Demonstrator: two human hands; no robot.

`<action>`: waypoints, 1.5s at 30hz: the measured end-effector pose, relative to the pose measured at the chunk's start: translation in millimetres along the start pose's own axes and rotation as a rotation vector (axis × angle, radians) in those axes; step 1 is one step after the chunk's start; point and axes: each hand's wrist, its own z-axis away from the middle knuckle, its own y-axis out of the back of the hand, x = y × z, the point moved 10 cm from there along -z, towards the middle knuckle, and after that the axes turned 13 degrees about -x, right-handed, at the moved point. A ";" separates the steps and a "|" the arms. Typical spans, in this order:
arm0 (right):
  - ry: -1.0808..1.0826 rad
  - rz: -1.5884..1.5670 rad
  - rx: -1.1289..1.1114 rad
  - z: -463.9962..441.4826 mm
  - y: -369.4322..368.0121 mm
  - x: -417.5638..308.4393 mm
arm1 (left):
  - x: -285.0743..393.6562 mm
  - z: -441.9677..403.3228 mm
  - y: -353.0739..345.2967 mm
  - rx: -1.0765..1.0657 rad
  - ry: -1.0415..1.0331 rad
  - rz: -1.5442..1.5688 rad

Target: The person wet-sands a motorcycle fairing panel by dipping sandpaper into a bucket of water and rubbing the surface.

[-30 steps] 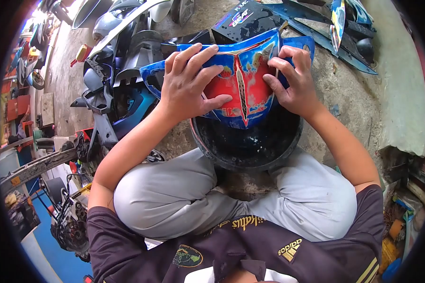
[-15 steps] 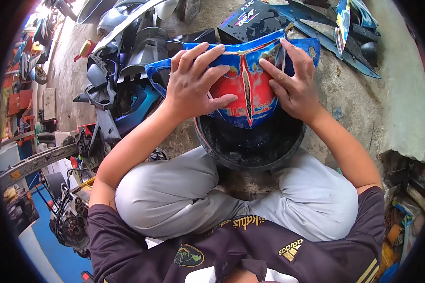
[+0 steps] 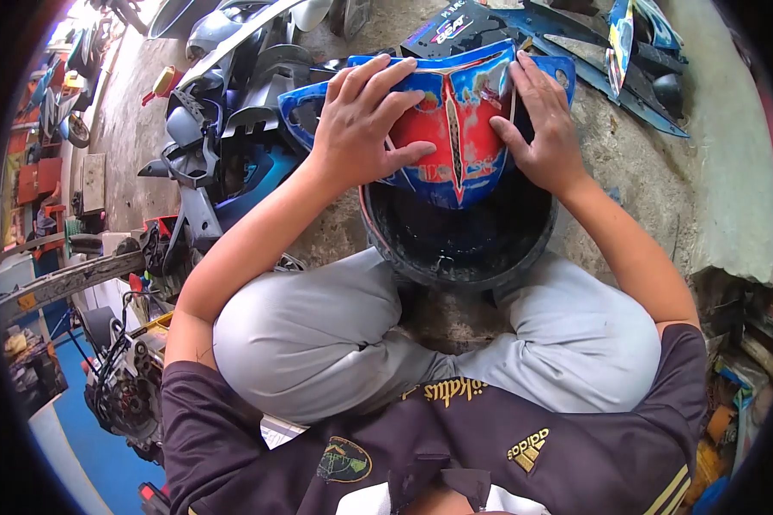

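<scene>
A blue and red plastic panel, its paint patchy and a slot down its middle, lies over the far part of a round black basin. On the panel's left half rests my left hand, its fingers spread over the upper edge and its thumb on the red area. My right hand holds the panel's right side, with fingers stretched along the edge and the thumb apart near the red paint. The basin stands between my crossed legs and holds dark liquid.
Grey and black plastic parts are heaped at the left. A black box and long blue panels lie beyond the basin. An engine sits at the lower left; a pale slab runs along the right.
The panel, basin and both hands appear slightly higher in view. My right hand's index finger, earlier bent onto the panel's face, now lies stretched along its right edge.
</scene>
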 end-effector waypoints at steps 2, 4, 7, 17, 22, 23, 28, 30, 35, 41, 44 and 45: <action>-0.002 0.056 -0.049 0.7 -0.8 2.9 | 2.8 3.0 1.8 -0.059 0.000 0.004; -0.008 0.063 -0.109 -0.2 1.3 1.8 | 10.1 1.9 7.1 -0.096 -0.001 0.010; 0.008 0.106 -0.137 0.6 -2.9 4.8 | 12.8 -0.9 10.2 -0.164 0.026 0.001; -0.105 0.198 -0.509 19.1 -5.4 19.7 | 19.6 0.7 17.1 -0.410 -0.016 -0.056; -0.189 0.258 -0.539 33.8 -10.5 28.1 | 16.4 -5.2 23.5 -0.374 -0.032 0.004; -0.207 0.264 -0.547 37.5 -13.4 29.5 | 18.8 -5.0 22.8 -0.340 -0.047 0.003; -0.130 0.239 -0.486 30.0 -13.1 29.1 | 9.1 -3.5 18.5 -0.309 -0.044 -0.008; -0.144 0.251 -0.542 23.8 -8.2 26.0 | 11.0 -4.1 19.0 -0.270 -0.030 -0.028; -0.218 0.277 -0.726 21.2 20.3 -0.5 | 5.8 -5.7 16.4 -0.202 -0.049 -0.064; -0.275 0.036 -1.405 75.9 -17.3 -53.8 | -3.3 -1.9 11.6 -0.160 -0.065 -0.061; -0.220 0.064 -1.571 124.8 -82.7 -55.0 | -3.8 0.6 8.5 -0.173 -0.073 -0.032; -0.208 0.130 -1.650 136.2 -109.6 -53.2 | -5.3 1.3 7.3 -0.173 -0.070 -0.021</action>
